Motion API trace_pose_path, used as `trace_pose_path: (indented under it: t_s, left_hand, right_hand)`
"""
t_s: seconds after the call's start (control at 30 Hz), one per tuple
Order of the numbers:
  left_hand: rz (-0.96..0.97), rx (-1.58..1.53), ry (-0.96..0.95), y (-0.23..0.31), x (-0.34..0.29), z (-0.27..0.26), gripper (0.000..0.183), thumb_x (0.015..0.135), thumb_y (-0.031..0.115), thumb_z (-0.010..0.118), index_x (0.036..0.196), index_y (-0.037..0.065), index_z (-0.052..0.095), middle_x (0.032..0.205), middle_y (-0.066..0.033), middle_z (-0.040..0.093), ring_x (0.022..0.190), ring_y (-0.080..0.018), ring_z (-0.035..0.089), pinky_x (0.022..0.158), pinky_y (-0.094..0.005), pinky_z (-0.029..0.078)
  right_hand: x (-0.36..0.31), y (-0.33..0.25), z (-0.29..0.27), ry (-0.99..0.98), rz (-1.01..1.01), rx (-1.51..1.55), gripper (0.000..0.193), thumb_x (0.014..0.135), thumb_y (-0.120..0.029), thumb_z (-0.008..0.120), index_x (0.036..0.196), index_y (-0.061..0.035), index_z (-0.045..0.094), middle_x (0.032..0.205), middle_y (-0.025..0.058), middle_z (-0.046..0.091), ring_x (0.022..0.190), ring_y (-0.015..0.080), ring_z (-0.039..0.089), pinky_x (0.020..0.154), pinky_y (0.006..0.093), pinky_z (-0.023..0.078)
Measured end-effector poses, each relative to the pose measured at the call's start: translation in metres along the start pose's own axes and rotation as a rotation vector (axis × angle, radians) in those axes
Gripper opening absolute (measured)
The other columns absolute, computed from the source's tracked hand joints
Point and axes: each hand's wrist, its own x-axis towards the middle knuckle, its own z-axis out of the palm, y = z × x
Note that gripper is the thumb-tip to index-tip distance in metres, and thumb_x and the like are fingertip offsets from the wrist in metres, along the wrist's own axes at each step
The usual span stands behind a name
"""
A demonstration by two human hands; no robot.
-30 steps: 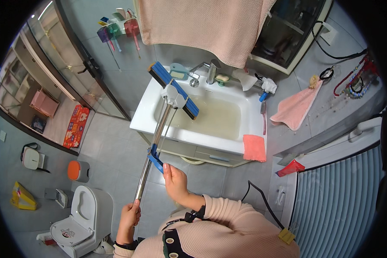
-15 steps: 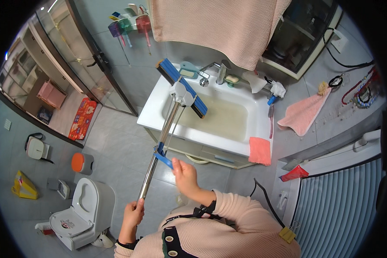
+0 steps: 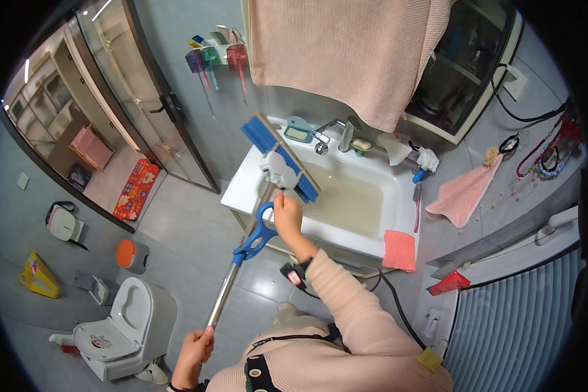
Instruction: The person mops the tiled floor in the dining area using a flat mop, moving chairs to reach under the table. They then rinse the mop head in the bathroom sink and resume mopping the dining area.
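A sponge mop with a steel pole [image 3: 223,297] slants up from my body toward the washbasin [image 3: 398,189]. Its blue sponge head [image 3: 258,135] is tilted over the basin's left side, above the cloudy water [image 3: 351,204]. Low on the pole, my left hand [image 3: 193,353] is wrapped round the steel. My right hand [image 3: 289,219] is closed on the mop just below the white head joint [image 3: 279,170]; exactly which rod it grips is partly hidden by the fingers. Beside its wrist, a blue lever handle [image 3: 260,236] sits on the pole.
A tap [image 3: 348,134], soap dishes [image 3: 299,130] and a coral cloth [image 3: 399,250] are on the basin. A large pink towel [image 3: 346,59] hangs above it. At the lower left stands a toilet [image 3: 134,320] with a small orange-lidded bin [image 3: 131,255] behind it.
My right hand has left the blue lever and moved up the pole to near the mop head. The lever has swung up and the sponge head has turned.
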Motion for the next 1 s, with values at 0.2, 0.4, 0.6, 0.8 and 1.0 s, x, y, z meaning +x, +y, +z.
trace_pose_path:
  t_s: [0.2, 0.4, 0.6, 0.8, 1.0]
  left_hand:
    - [0.033, -0.019, 0.029, 0.001, 0.032, 0.001, 0.046, 0.091, 0.047, 0.053, 0.064, 0.011, 0.043, 0.046, 0.0042, 0.035, 0.034, -0.0064, 0.027, 0.032, -0.0245, 0.018]
    - [0.032, -0.015, 0.009, 0.004, 0.041, 0.004, 0.046, 0.091, 0.048, 0.053, 0.064, 0.011, 0.043, 0.046, 0.0053, 0.033, 0.034, -0.0057, 0.026, 0.032, -0.0243, 0.018]
    - [0.056, 0.005, 0.005, 0.007, 0.044, 0.011, 0.045, 0.092, 0.046, 0.052, 0.064, 0.011, 0.045, 0.047, 0.0061, 0.033, 0.034, -0.0049, 0.026, 0.031, -0.0238, 0.018]
    - [0.044, 0.016, 0.015, 0.01, 0.04, 0.017, 0.045, 0.092, 0.046, 0.053, 0.065, 0.011, 0.044, 0.047, 0.0061, 0.034, 0.034, -0.0043, 0.027, 0.031, -0.0232, 0.018]
    - [0.041, 0.052, 0.04, 0.008, 0.039, 0.023, 0.045, 0.092, 0.046, 0.053, 0.066, 0.011, 0.043, 0.048, 0.006, 0.035, 0.034, -0.0041, 0.027, 0.031, -0.0228, 0.018]
  right_hand:
    - [-0.132, -0.074, -0.04, -0.215, -0.012, -0.006, 0.036, 0.095, -0.029, 0.047, 0.07, -0.0039, 0.054, 0.057, 0.0166, 0.053, 0.05, 0.0354, 0.052, 0.047, 0.044, 0.037]
    - [-0.151, -0.09, -0.042, -0.208, -0.139, 0.059, 0.033, 0.096, -0.023, 0.044, 0.07, -0.004, 0.052, 0.056, 0.0153, 0.052, 0.051, 0.0368, 0.051, 0.047, 0.0442, 0.037]
    - [-0.146, -0.091, -0.05, -0.188, -0.178, 0.069, 0.032, 0.095, -0.022, 0.046, 0.068, -0.0041, 0.05, 0.054, 0.0149, 0.051, 0.05, 0.0367, 0.05, 0.047, 0.0437, 0.036]
    - [-0.144, -0.091, -0.052, -0.196, -0.164, 0.073, 0.033, 0.095, -0.022, 0.046, 0.068, -0.0045, 0.051, 0.054, 0.0139, 0.051, 0.048, 0.035, 0.05, 0.046, 0.0427, 0.036]
    - [-0.142, -0.092, -0.057, -0.246, -0.105, 0.095, 0.036, 0.097, -0.026, 0.044, 0.069, -0.0033, 0.049, 0.053, 0.0128, 0.047, 0.048, 0.0323, 0.046, 0.047, 0.0407, 0.034]
